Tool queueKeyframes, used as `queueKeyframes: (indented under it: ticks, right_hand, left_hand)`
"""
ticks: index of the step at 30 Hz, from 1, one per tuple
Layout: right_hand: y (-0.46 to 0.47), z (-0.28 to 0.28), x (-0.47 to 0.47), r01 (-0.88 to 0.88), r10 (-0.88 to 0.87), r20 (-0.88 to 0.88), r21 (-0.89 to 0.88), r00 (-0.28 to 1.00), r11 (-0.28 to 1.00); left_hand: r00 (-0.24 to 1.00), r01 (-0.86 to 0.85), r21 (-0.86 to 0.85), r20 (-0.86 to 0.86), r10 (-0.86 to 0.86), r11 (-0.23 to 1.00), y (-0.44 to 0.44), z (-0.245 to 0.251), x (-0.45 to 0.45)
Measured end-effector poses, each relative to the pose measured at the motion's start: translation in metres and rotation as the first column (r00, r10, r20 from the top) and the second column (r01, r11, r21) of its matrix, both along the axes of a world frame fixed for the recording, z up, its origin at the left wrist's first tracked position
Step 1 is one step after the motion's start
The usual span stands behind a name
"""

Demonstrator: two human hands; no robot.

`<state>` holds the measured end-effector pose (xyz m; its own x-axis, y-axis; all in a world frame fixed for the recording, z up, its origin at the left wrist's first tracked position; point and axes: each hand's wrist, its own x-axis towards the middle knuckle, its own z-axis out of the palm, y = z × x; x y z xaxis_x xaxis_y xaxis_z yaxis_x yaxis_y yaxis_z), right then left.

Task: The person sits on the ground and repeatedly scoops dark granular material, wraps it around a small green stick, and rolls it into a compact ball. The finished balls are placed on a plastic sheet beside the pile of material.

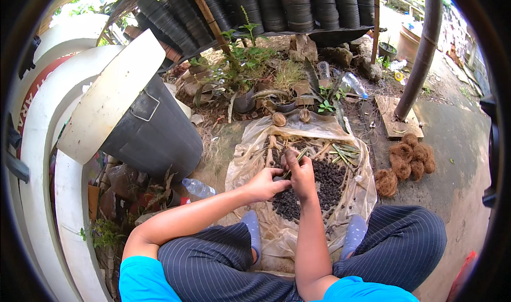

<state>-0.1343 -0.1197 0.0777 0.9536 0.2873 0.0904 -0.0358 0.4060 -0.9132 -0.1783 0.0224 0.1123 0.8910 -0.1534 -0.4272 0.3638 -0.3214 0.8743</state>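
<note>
In my right hand (302, 176) is a narrow green plant cutting (302, 154), its tip sticking out above the thumb. My left hand (267, 185) meets it from the left, thumb and fingers pinched around what looks like the lower part of the same piece; the fingers partly hide it. Both hands are above a heap of dark, crumbly soil (289, 206) spread on a crumpled clear plastic sheet (259, 242). Several cut green leaf strips (346, 154) lie on the sheet's right side. Two fibre-wrapped balls (279, 119) rest at its far edge.
Brown coconut-fibre balls (411, 158) are piled on the concrete at right. A bamboo post (421, 54) rises behind them. At left stand a tilted dark bin (159, 130) and a plastic bottle (199, 188). Potted plants (285, 104) and stacked black pots (295, 6) line the back.
</note>
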Motion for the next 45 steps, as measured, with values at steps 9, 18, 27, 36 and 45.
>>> queueKeyframes:
  ticks: [9, 18, 27, 36, 45]
  right_hand:
    - [-0.009, 0.017, 0.002, 0.026, 0.165, -0.269, 0.588, 0.949, 0.809]
    - [-0.011, 0.023, 0.0, 0.138, 0.186, -0.364, 0.703, 0.912, 0.698]
    - [0.03, -0.009, -0.013, 0.12, 0.123, -0.325, 0.636, 0.938, 0.763]
    - [0.034, -0.043, 0.006, 0.134, 0.042, -0.382, 0.422, 0.923, 0.897]
    - [-0.039, -0.096, 0.045, 0.156, -0.191, -0.321, -0.131, 0.928, 0.979]
  left_hand:
    - [0.991, 0.004, -0.179, -0.129, -0.027, 0.984, 0.002, 0.001, -0.002]
    - [0.915, -0.271, -0.444, -0.395, 0.085, 0.854, -0.005, 0.015, -0.005]
    - [0.922, -0.327, -0.095, -0.252, 0.295, 0.94, 0.009, -0.04, -0.006]
    - [0.899, -0.309, -0.333, -0.407, 0.159, 0.891, 0.014, -0.046, -0.014]
    - [0.917, -0.31, -0.505, -0.383, 0.113, 0.806, 0.011, -0.029, -0.012]
